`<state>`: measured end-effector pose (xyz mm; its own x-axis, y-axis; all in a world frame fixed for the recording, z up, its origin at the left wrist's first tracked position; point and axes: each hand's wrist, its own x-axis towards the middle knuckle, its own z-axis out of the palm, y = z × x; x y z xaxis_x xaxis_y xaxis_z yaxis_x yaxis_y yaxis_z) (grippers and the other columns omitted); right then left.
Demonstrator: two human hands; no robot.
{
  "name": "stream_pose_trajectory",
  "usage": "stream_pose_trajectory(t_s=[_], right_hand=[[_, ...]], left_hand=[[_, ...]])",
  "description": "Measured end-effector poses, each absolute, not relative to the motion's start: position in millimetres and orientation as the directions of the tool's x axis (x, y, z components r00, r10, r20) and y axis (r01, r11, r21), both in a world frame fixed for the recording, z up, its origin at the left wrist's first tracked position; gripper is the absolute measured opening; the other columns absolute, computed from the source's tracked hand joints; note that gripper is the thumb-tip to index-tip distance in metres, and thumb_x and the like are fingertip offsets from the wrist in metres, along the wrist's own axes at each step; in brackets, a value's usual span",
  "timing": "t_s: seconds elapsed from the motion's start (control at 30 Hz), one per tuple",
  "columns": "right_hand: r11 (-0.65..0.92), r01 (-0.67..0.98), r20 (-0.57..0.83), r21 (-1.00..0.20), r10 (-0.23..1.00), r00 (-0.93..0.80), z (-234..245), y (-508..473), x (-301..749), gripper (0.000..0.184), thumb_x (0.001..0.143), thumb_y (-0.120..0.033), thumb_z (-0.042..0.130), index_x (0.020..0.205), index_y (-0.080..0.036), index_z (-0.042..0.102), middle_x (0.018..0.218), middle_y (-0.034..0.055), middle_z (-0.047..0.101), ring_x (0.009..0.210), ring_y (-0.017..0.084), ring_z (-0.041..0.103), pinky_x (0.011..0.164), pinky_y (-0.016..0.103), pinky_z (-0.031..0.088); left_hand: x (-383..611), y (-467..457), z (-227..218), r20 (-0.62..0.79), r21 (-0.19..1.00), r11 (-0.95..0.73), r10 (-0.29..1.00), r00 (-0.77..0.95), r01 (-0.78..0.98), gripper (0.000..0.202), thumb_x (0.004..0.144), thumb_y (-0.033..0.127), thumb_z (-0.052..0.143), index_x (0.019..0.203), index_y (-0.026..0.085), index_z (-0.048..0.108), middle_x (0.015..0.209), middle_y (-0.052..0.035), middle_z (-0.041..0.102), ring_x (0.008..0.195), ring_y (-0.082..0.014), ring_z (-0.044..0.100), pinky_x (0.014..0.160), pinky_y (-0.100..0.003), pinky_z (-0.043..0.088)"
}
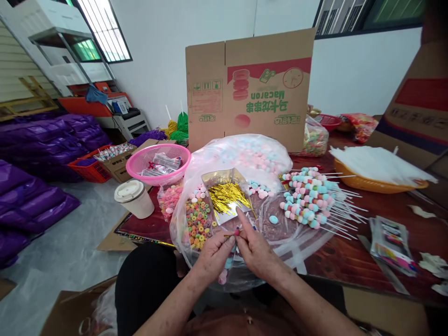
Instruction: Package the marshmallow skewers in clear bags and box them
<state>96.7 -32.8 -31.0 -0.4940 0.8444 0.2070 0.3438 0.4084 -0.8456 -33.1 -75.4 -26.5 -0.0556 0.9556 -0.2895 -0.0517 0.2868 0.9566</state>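
Near the table's front edge, my left hand (214, 255) and my right hand (257, 252) meet with their thumbs close together. Between their fingertips is a small reddish-pink tip, with a thin gold twist tie (228, 235) by it. Under them hangs a candy skewer with pink and blue marshmallows (223, 277), mostly hidden by my hands. My right index finger points up and forward while the thumb side pinches. Just beyond is a tray (206, 177) of gold twist ties (226, 197). Fruit-coloured candy rings (199, 219) lie left of it, and a loose blue candy (273, 219) to the right.
Finished candy skewers (308, 198) are piled at right, sticks outward. Beyond stands a cardboard box (250, 93) behind a bag of pastel candies (252, 156). A pink basket (131, 161) and a lidded cup (140, 205) are at left. An orange basket (371, 184) holds white bags.
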Motion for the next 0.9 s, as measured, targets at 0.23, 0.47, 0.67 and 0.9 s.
stream_pose_trajectory(t_s=[0.23,0.47,0.67,0.9], right_hand=[[0.343,0.088,0.253,-0.935,0.822,-0.511,-22.1,-50.6,119.7,0.023,0.089,-0.032,0.045,0.092,-0.017,0.063,0.059,-0.0023,0.055,0.054,0.011,0.052,0.052,0.02,0.04],[0.472,-0.061,0.35,-0.88,0.556,-0.754,-5.9,-61.2,154.5,0.025,0.091,-0.03,0.045,0.077,-0.019,0.062,0.067,-0.0006,0.065,0.06,0.01,0.058,0.059,0.02,0.043],[0.634,0.364,0.464,-0.683,0.761,-0.454,-22.2,-70.8,145.3,0.025,0.089,-0.022,0.036,0.068,-0.018,0.049,0.062,0.0032,0.06,0.055,0.013,0.052,0.051,0.023,0.036],[0.639,0.422,0.491,-0.643,0.767,-0.414,5.1,-69.3,139.6,0.01,0.071,-0.017,0.046,0.061,-0.018,0.048,0.057,0.0018,0.05,0.052,0.014,0.04,0.051,0.025,0.029]], left_hand=[[-25.2,-85.5,-16.2,-0.357,0.867,0.358,0.932,0.07,-0.346,0.035,0.062,0.041,0.074,0.078,0.011,0.064,0.052,0.0016,0.057,0.035,-0.008,0.052,0.034,-0.017,0.04],[-14.6,-103.6,-8.2,-0.411,0.7,0.553,0.83,0.377,-0.452,0.038,0.053,0.028,0.081,0.081,0.013,0.06,0.059,-0.0019,0.063,0.047,-0.0123,0.059,0.047,-0.023,0.047],[8.4,-101.5,-12.9,-0.322,0.898,0.266,0.94,-0.112,-0.35,0.05,0.056,0.036,0.08,0.092,0.022,0.047,0.057,0.0071,0.057,0.045,-0.0077,0.051,0.044,-0.017,0.039],[-11.3,-81.4,28.2,-0.351,0.882,0.365,0.931,0.101,-0.297,0.071,0.07,0.075,0.043,0.115,0.021,0.053,0.075,-0.0054,0.066,0.072,-0.022,0.063,0.062,-0.033,0.048]])
